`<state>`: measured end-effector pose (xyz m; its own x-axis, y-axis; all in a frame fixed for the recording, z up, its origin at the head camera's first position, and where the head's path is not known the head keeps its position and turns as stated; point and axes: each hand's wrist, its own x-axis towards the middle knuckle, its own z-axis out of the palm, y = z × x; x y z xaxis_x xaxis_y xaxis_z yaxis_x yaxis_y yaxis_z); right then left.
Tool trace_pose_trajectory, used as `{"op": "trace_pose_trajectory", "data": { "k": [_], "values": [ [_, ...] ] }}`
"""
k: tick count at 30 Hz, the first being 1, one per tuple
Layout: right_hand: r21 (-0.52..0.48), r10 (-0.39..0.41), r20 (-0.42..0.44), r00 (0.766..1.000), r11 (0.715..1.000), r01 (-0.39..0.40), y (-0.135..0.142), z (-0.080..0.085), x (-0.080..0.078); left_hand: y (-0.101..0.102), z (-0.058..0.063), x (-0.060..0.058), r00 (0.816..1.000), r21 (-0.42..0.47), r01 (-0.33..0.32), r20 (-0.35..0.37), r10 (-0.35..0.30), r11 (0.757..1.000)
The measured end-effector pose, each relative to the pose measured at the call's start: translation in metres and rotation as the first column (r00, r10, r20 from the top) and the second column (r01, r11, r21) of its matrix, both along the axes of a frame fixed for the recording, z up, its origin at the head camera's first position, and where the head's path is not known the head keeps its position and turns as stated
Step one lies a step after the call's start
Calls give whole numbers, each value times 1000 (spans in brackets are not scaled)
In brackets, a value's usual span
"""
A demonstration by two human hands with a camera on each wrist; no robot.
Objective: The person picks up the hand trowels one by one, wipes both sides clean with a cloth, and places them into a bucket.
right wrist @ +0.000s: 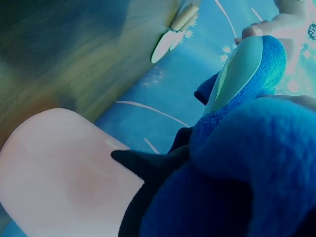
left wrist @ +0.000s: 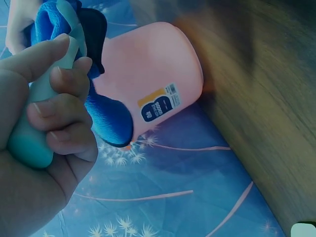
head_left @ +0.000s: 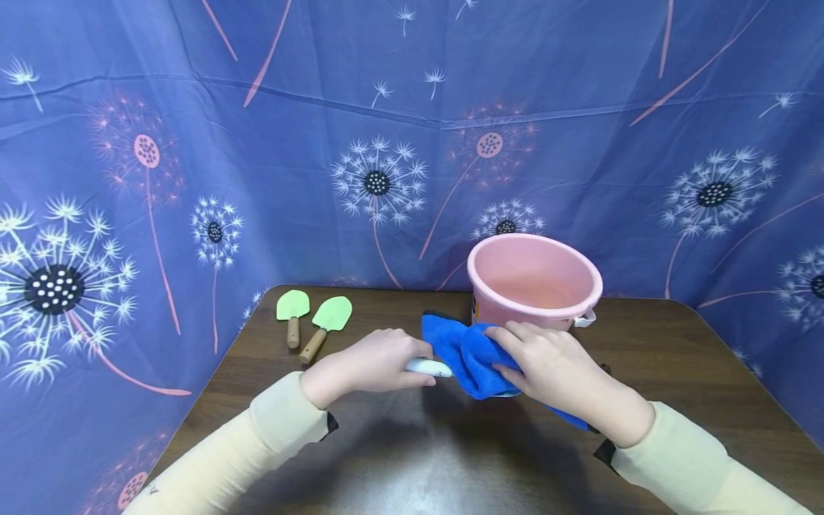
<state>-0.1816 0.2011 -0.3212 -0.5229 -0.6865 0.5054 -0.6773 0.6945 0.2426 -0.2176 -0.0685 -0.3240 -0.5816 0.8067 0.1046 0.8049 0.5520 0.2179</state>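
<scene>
My left hand (head_left: 376, 361) grips the pale handle (head_left: 430, 368) of a utensil. In the left wrist view its fingers curl round that handle (left wrist: 37, 126), which shades into teal at the butt end. A blue cloth (head_left: 473, 357) with a dark edge wraps the utensil's other end. My right hand (head_left: 553, 357) holds the cloth against it from the right. A smooth, pale green, broad part of the utensil (right wrist: 242, 71) shows beside the cloth in the right wrist view; its exact kind is hidden by the folds.
Just behind the cloth stands a pink bucket (head_left: 505, 312) with a white handle fitting (head_left: 584, 319). Two small green spatulas (head_left: 333, 313) with wooden handles lie at the back left of the brown wooden table (head_left: 360, 443). A blue dandelion-print curtain (head_left: 290, 179) hangs behind.
</scene>
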Motion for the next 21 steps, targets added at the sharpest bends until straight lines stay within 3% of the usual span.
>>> {"op": "trace_pose_trajectory", "data": {
  "k": [14,21],
  "values": [
    [37,-1,-70,998,999,4,1,-6,2,7,1,1,999,-16,-8,-45,7,1000],
    [47,-25,-42,999,999,27,3,-8,3,3,0,1,998,-20,-10,-61,9,1000]
  ]
}}
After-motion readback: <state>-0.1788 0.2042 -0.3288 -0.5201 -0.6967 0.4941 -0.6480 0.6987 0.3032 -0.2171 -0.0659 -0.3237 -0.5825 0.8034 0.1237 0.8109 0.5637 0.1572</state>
